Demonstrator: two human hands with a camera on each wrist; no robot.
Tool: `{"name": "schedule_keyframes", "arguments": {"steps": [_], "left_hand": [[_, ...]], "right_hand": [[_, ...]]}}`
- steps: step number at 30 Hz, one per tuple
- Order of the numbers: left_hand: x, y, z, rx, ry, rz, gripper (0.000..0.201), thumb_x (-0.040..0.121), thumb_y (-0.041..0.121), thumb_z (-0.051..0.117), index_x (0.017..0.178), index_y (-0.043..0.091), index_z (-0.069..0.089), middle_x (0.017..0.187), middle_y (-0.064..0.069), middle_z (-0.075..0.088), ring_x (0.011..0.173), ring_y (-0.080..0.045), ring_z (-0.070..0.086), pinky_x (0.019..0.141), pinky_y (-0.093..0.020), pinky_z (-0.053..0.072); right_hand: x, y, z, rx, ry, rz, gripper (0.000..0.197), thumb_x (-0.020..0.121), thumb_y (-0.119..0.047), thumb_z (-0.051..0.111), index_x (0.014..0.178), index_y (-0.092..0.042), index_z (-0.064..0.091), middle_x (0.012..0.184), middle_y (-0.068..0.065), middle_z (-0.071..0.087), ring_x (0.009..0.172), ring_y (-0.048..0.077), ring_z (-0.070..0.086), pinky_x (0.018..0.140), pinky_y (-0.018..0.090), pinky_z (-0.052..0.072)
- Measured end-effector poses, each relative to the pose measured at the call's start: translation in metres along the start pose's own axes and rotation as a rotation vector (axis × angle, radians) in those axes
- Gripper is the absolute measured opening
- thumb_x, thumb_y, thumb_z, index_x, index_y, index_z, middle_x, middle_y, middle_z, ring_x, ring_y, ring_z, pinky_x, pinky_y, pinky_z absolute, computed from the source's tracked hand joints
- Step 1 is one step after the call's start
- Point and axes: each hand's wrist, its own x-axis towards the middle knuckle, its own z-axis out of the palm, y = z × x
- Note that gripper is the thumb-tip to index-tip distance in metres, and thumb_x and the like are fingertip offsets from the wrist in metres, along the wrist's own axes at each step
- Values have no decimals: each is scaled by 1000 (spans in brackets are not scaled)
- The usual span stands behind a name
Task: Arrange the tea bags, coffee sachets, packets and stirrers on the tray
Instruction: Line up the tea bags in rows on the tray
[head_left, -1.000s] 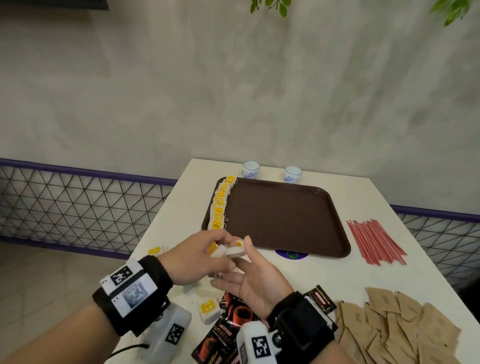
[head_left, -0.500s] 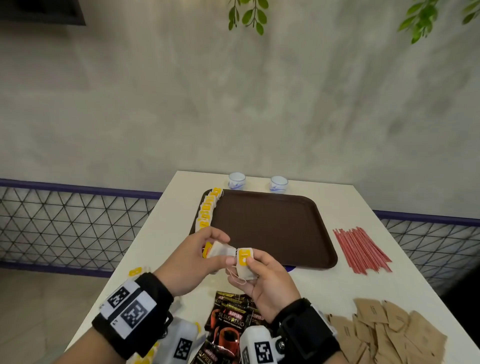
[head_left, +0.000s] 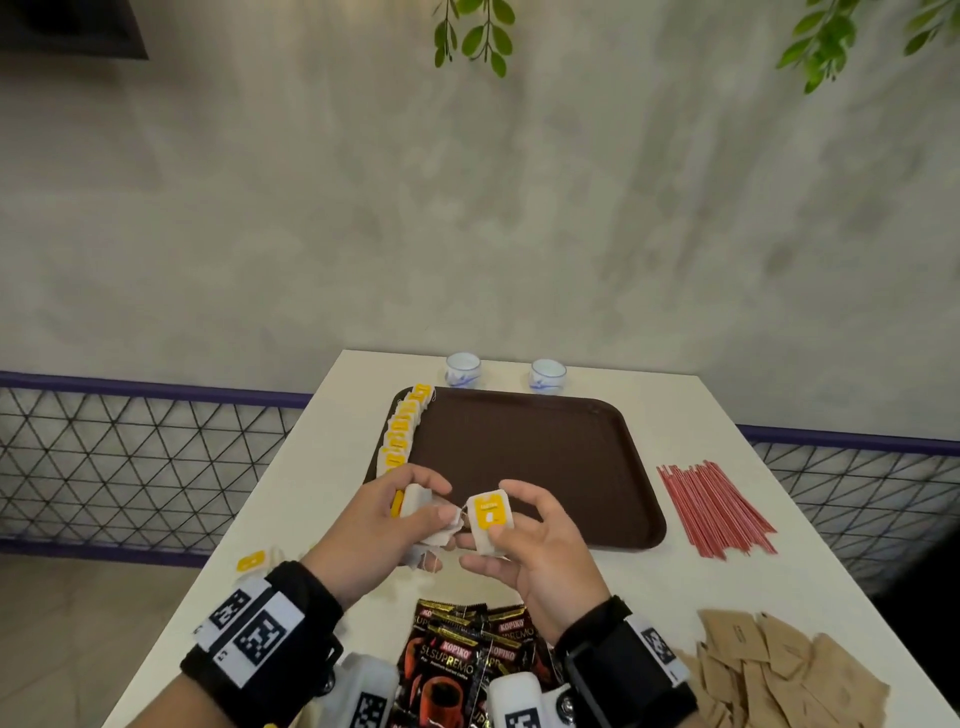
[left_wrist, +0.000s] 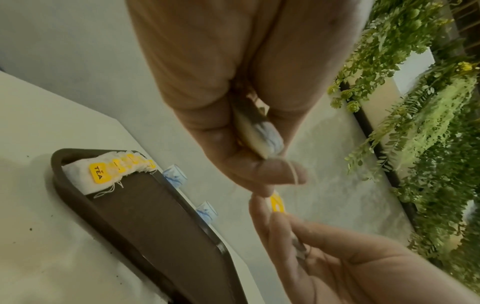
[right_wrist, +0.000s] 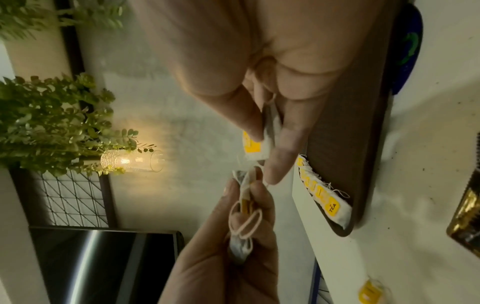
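My left hand (head_left: 410, 512) pinches a white tea bag (head_left: 422, 519) just in front of the brown tray (head_left: 561, 467). My right hand (head_left: 511, 525) pinches a second tea bag with a yellow tag (head_left: 488, 517) beside it, and a string runs between the two bags. In the left wrist view the left hand's tea bag (left_wrist: 262, 135) sits between thumb and fingers. The right hand's tea bag (right_wrist: 255, 148) shows in the right wrist view. A row of tea bags (head_left: 402, 434) lines the tray's left edge. Red stirrers (head_left: 714, 512) lie right of the tray.
Black coffee sachets (head_left: 462, 654) lie near the table's front edge, brown paper packets (head_left: 769, 670) at the front right. Loose tea bags (head_left: 257, 561) sit at the table's left edge. Two small cups (head_left: 462, 369) stand behind the tray. A mesh railing runs behind the table.
The two tea bags have come apart: my right hand now holds its own bag upright a little to the right of the left hand's bag. The head view has tilted upward.
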Motion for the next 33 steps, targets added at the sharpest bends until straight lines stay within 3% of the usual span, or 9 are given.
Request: {"name": "schedule_keyframes", "arguments": {"steps": [4, 7, 10, 14, 20, 23, 25, 29, 33], "left_hand": [[3, -2, 2, 52, -27, 21, 32, 82, -4, 68, 110, 9, 58, 104, -19, 64, 71, -21, 67, 65, -33, 58], [9, -6, 3, 113, 15, 43, 24, 82, 0, 69, 103, 9, 61, 97, -12, 64, 67, -25, 67, 68, -39, 56], [14, -7, 4, 160, 56, 58, 14, 83, 11, 71, 95, 13, 62, 93, -15, 67, 67, -25, 66, 63, -38, 53], [19, -7, 9, 240, 122, 94, 11, 88, 21, 66, 93, 14, 60, 87, -16, 66, 61, -22, 63, 53, -30, 52], [22, -2, 16, 62, 83, 70, 15, 90, 19, 62, 96, 6, 58, 97, -19, 62, 60, -25, 68, 48, -23, 52], [26, -1, 14, -100, 127, 40, 11, 92, 14, 58, 96, 4, 58, 94, -15, 66, 66, -22, 68, 55, -30, 57], [29, -3, 7, -189, 156, -12, 9, 94, 13, 55, 96, 5, 58, 86, -14, 68, 62, -19, 63, 50, -26, 51], [30, -5, 4, -166, -10, -158, 20, 93, 27, 55, 88, 9, 63, 72, -4, 50, 55, -12, 46, 43, -20, 35], [33, -2, 14, -132, -185, -207, 33, 88, 43, 55, 87, 13, 68, 78, -4, 57, 54, -10, 41, 41, -18, 30]], "right_hand": [[2, -2, 0, -80, 22, -48, 26, 93, 10, 48, 110, -9, 52, 97, 23, 70, 83, 36, 72, 73, 43, 60], [5, -1, -1, -128, 31, -44, 16, 95, 7, 46, 97, -2, 60, 100, 23, 67, 78, 30, 72, 74, 44, 59], [8, 0, -1, -149, 21, -9, 18, 97, -6, 51, 100, -4, 69, 100, 20, 68, 82, 27, 72, 77, 45, 59], [12, 1, 1, -248, -14, -3, 19, 90, -20, 66, 105, -9, 68, 102, 20, 70, 90, 30, 71, 77, 44, 59], [24, -3, -4, -392, 76, -147, 17, 82, -4, 71, 96, -12, 65, 87, 14, 73, 73, 25, 70, 66, 35, 59], [29, -7, -7, -435, 91, -262, 21, 84, 6, 65, 84, -15, 69, 91, 8, 72, 73, 19, 66, 61, 29, 55], [32, -9, -9, -470, 104, -315, 32, 84, 11, 57, 79, -17, 71, 95, 4, 71, 79, 25, 67, 61, 29, 56], [34, -12, -12, -593, 87, -422, 41, 81, 10, 55, 74, -27, 72, 88, 3, 73, 84, 27, 66, 77, 39, 55], [34, -11, -10, -547, 57, -460, 37, 81, 10, 60, 74, -24, 73, 76, 10, 70, 76, 33, 63, 72, 40, 52]]}}
